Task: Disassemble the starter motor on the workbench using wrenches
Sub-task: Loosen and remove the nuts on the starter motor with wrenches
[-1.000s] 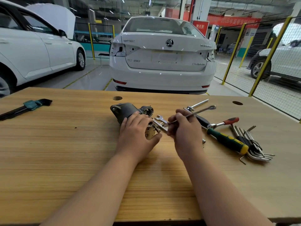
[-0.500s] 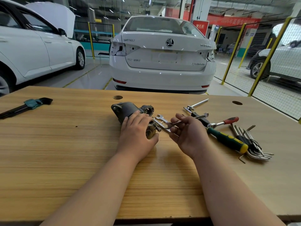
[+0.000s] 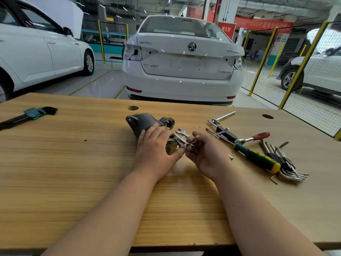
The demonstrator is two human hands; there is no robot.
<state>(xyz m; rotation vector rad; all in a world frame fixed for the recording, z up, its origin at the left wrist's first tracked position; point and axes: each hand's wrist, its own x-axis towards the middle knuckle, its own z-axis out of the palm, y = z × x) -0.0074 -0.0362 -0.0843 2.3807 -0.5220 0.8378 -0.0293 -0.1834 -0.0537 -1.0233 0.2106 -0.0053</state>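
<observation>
A: Fingers (image 3: 190,145) of the right hand (image 3: 206,156) are curled in, pinching a thin wrench (image 3: 181,140) right at the near end of the starter motor (image 3: 145,122). Can't tell exactly which bolt it's on.

B: And the left hand (image 3: 156,146)?

A: Laid flat over the motor body, fingers together, pressing it down on the workbench (image 3: 73,172). Prob. so it won't roll while the wrench turns.

B: Where's the motor sit?

A: Mid-bench, on its side, flange end pointing away, toward the white car (image 3: 182,58).

B: Other tools?

A: All loose, just right of the hands, within reach: a 2nd open wrench (image 3: 182,131) beside the motor, a screwdriver (image 3: 256,157) w/ green-yellow handle, a ratchet (image 3: 252,138) w/ red grip, a fan of hex keys (image 3: 284,163). Another hex key set (image 3: 33,114) far left, in a teal holder.

B: Any trays, boxes for parts?

A: None visible. Removed bolts would go straight on the wood, I guess.
</observation>
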